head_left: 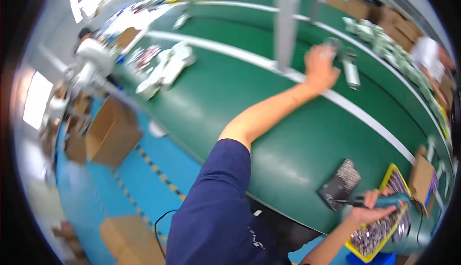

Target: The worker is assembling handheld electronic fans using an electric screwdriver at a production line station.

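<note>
A teal power tool (pixel 394 200) with a black nose is held nearly level, its thin bit pointing left over the edge of a dark, partly speckled pad (pixel 341 183); contact is unclear. A pale, elongated part (pixel 352 75) lies on the green surface (pixel 372 99) near a blurred, rounded, see-through piece (pixel 332 42)

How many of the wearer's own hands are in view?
2: the left hand reaches over the green work surface, near a white item; the right hand, lower right, holds a teal tool.
</note>
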The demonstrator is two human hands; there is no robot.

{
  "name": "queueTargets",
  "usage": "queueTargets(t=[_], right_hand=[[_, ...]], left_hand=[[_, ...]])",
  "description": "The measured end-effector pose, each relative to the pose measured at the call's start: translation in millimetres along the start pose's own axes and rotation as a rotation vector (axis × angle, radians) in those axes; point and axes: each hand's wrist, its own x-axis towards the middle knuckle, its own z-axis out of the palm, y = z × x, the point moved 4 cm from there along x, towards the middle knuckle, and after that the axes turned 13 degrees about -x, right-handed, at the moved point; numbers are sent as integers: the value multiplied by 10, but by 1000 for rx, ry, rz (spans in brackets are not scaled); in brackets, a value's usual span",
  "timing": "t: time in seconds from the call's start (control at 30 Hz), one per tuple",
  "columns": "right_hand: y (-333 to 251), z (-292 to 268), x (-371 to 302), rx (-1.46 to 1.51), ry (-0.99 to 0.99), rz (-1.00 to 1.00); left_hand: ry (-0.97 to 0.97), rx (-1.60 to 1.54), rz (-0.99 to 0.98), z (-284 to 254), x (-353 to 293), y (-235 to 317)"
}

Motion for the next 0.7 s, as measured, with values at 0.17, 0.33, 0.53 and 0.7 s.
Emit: queueTargets(t=[0.17,0.33,0.53,0.7], right_hand=[[291,88,-95,114,-121,178],[257,-55,-48,125,-112,188],[230,-130,24,74,-119,126],[287,-77,16,-12,-136,80]], left_hand=[[-400,14,-83,-2347,-736,328],[-175,986,-437,-4402,-899,-749],[-719,1053,-1135,-5429,-520,-1535],[-831,990,-1192,-5569,-413,-1791]])
